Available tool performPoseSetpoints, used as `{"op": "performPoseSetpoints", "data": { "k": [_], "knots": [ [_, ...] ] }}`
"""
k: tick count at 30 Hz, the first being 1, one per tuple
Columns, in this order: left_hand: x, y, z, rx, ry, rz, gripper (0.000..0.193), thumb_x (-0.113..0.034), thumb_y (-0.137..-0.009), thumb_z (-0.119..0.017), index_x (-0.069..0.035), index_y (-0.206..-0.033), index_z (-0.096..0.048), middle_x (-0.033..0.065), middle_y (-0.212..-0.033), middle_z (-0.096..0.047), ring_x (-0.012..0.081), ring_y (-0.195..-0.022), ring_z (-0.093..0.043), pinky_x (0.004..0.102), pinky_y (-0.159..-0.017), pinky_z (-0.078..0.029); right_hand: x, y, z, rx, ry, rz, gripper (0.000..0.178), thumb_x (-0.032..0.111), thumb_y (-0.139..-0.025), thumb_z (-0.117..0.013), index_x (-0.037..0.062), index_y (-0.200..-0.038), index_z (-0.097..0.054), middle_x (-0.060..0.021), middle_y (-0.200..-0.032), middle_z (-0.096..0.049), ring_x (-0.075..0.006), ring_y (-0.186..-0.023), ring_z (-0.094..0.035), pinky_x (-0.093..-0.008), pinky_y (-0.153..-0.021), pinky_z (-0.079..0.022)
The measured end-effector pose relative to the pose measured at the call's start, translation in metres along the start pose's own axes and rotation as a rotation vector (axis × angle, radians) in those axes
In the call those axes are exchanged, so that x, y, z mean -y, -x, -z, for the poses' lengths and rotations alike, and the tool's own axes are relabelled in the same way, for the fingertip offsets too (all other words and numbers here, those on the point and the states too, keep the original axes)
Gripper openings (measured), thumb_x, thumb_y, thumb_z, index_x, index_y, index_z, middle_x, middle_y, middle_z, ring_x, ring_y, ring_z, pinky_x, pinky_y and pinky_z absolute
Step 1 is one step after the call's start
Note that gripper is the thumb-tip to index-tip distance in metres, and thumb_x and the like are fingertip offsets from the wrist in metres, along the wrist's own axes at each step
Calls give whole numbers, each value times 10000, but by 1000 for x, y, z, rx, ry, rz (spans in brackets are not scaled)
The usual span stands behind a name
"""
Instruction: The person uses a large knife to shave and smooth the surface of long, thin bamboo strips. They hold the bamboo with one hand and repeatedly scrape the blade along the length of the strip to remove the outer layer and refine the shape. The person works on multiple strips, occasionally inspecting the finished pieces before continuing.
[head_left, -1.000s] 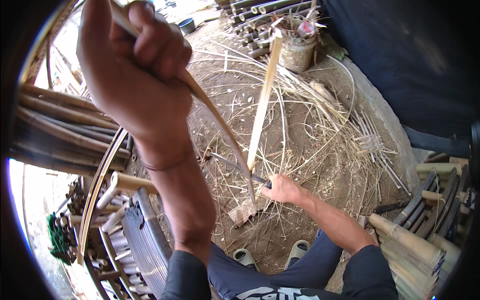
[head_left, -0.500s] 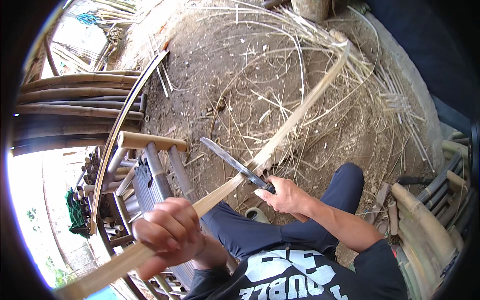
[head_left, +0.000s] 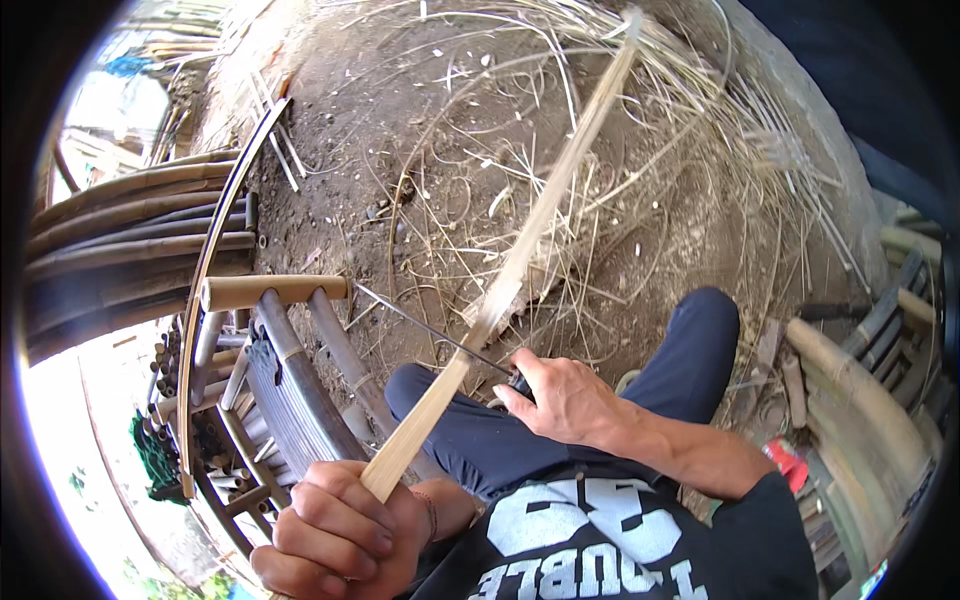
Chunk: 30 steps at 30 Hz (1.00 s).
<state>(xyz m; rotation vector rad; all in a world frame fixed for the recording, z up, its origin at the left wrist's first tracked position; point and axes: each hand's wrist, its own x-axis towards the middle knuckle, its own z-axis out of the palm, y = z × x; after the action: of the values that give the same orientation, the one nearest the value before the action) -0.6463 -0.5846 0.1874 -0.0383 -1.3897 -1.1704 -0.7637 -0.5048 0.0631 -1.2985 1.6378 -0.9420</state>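
My left hand (head_left: 340, 530) is closed in a fist round the near end of a long, pale bamboo strip (head_left: 428, 412). The strip slants up and to the right from my fist, and its far part is blurred. In my right hand (head_left: 570, 395) is the dark handle of a long knife (head_left: 415, 322), its thin blade pointing to the upper left. Seen nearly edge-on, the blade crosses the strip at about mid-length and appears to touch it. Both hands are in front of my lap, the right one above my thighs.
Bamboo shavings (head_left: 690, 100) litter the dirt floor. On my left stands a bamboo bench (head_left: 275, 291), with a long curved strip (head_left: 215, 240) leaning beside it. Stacked bamboo poles (head_left: 140, 215) lie behind that. More cut bamboo (head_left: 850, 390) stands at my right.
My left hand has moved down and nearer, drawing the strip back across the blade. The knife has turned from showing its flat side to nearly edge-on. The view has shifted slightly.
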Motion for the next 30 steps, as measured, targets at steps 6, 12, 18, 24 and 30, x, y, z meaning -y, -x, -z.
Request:
{"op": "performPoseSetpoints", "data": {
  "k": [6,12,18,24,30],
  "knots": [
    [0,2,-2,43,-4,8,639,-719,-890,-414,-93,-768,-445,39,-674,-430,162,-537,-407,292,-490,-357,-4,-2,-11,-139,247,397,283,250,-892,-637,-20,-939,-567,-181,-770,-637,-286,-638,-671,-361,-508,-550],
    [1,2,2,20,46,6,622,-707,-893,-429,-104,-740,-447,32,-668,-435,141,-522,-387,279,-482,-335,-16,0,-21,-42,-68,129,325,276,-910,-622,-42,-921,-555,-208,-720,-625,-299,-555,-659,-388,-483,-544],
    [-1,-2,7,23,60,58,618,-709,-892,-427,-110,-748,-462,30,-673,-443,140,-523,-387,271,-486,-316,-94,-29,-41,-116,387,-91,269,268,-939,-577,6,-931,-514,-87,-624,-597,-210,-402,-523,-353,-391,-502],
    [-18,-17,14,-45,81,35,332,-340,-916,-660,-121,-742,-481,-37,-577,-448,54,-480,-419,190,-506,-363,-150,-33,-97,-100,252,64,225,218,-974,-530,3,-935,-481,-51,-570,-535,-112,-385,-450,-266,-294,-382],
    [-7,-17,41,3,119,170,385,-427,-912,-647,-87,-787,-519,-5,-639,-443,96,-570,-429,253,-573,-372,-134,-49,-84,-151,305,-29,226,217,-956,-542,4,-939,-467,-78,-568,-546,-205,-418,-521,-348,-346,-432]
  ]
}}
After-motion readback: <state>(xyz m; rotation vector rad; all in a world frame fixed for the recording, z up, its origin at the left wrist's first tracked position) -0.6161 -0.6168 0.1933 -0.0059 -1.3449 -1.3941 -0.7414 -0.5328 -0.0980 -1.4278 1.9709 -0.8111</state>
